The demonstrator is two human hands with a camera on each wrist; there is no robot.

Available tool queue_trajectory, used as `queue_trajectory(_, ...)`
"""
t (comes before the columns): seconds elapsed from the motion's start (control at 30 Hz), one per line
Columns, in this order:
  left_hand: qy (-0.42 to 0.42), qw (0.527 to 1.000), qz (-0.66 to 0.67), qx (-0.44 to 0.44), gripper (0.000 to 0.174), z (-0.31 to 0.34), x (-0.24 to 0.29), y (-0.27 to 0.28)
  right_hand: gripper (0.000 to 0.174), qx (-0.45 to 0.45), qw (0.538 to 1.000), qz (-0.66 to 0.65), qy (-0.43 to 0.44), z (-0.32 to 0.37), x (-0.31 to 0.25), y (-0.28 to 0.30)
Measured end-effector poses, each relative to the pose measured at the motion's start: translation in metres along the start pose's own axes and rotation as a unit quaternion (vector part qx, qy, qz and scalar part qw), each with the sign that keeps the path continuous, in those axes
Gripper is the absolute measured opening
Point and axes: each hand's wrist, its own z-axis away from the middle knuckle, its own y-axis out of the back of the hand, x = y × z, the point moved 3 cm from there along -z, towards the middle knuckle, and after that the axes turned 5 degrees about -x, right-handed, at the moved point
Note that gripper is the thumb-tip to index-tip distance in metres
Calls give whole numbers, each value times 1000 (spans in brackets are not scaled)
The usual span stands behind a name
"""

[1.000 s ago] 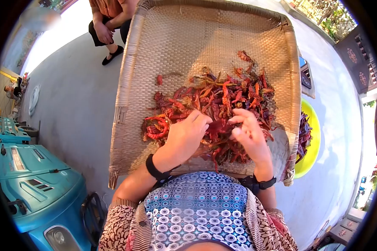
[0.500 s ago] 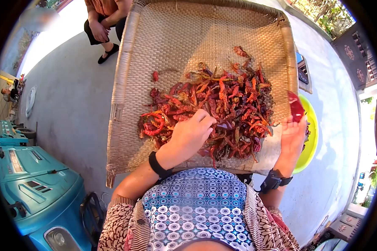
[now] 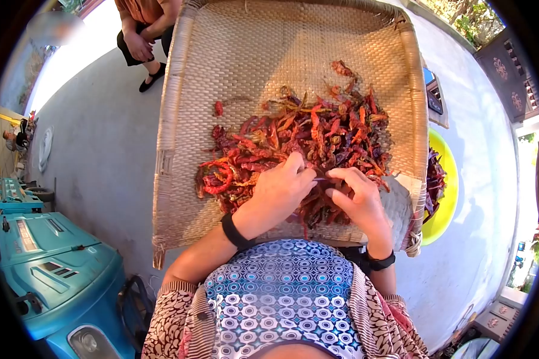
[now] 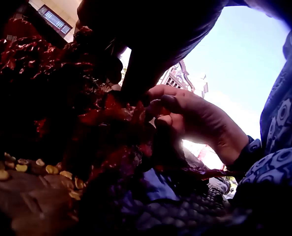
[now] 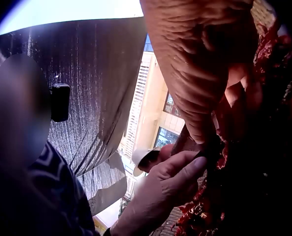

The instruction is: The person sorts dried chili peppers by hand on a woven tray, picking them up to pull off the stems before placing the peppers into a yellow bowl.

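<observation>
A heap of dried red chili peppers (image 3: pixel 329 131) lies on a woven bamboo tray (image 3: pixel 233 54) in the head view. Over the near part of the heap, my left hand (image 3: pixel 283 190) and right hand (image 3: pixel 362 200) meet almost fingertip to fingertip. Between them is a dark dried chili pepper (image 5: pixel 186 141), pinched by the left thumb and fingers in the right wrist view. The right hand (image 5: pixel 200 64) bends down to the same pepper from above. In the left wrist view the right hand (image 4: pixel 200 118) has its thumb and fingers curled together, and the left hand is mostly in shadow.
Right of the tray stands a yellow basin (image 3: pixel 448 206) holding more dried peppers (image 3: pixel 435 182). A phone-like device (image 3: pixel 434 100) lies beyond it. A blue-green vehicle (image 3: pixel 54 269) stands at left. Another person (image 3: pixel 147 33) sits near the tray's far left corner.
The right hand went out to the yellow basin with a red pepper, and is now back beside the left hand without it. The left hand has stayed over the heap.
</observation>
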Motion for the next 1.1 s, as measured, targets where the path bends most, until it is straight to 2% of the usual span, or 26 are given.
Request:
queue_trajectory(0.03, 0, 1000, 2, 1, 23, 2, 0, 2, 17, 17, 998, 53, 28, -2, -2, -4)
queue_trajectory(0.13, 24, 999, 22, 20, 25, 6, -2, 6, 11, 31, 995, 56, 74, -5, 7, -7)
queue_trajectory(0.23, 81, 996, -21, 11, 30, 12, -12, 19, 6, 27, 994, -81, -71, 2, 15, 3)
queue_trajectory(0.27, 99, 995, -26, 5, 28, 16, -16, 22, 6, 51, 986, -131, -86, 4, 20, 9)
queue_trajectory(0.33, 95, 995, -4, 7, 28, 22, -20, 26, 8, 120, 966, -185, -133, 11, 31, 30)
queue_trajectory(0.4, 49, 997, 17, -49, 29, 27, -16, 22, 11, 198, 941, -219, -166, 20, 50, 57)
queue_trajectory(0.47, 13, 996, 30, -78, 31, 31, -10, 17, 13, 326, 894, -290, -99, 29, 79, 81)
queue_trajectory(0.5, 1, 996, 33, -79, 33, 31, -7, 12, 17, 356, 847, -386, -79, 35, 89, 92)
queue_trajectory(0.53, -12, 996, 36, -80, 34, 30, -5, 7, 20, 372, 777, -505, -61, 39, 100, 102)
queue_trajectory(0.6, 14, 998, 9, -67, 40, 27, -4, 3, 23, 355, 708, -609, -45, 45, 105, 106)
queue_trajectory(0.7, 35, 998, -4, -61, 38, 21, -7, 4, 22, 339, 761, -546, -92, 46, 95, 88)
queue_trajectory(0.83, 52, 996, 9, -71, 30, 20, -13, 4, 20, 230, 890, -383, -92, 31, 63, 55)
queue_trajectory(0.93, 86, 992, 86, -41, 25, 22, -17, 17, 20, 121, 928, -340, -94, 18, 34, 34)
queue_trajectory(1.03, 127, 975, 184, 2, 21, 23, -16, 32, 23, -40, 958, -278, -61, 5, 15, 9)
queue_trajectory(1.1, 146, 962, 231, 12, 20, 25, -14, 37, 29, -92, 973, -206, -42, 0, -2, -3)
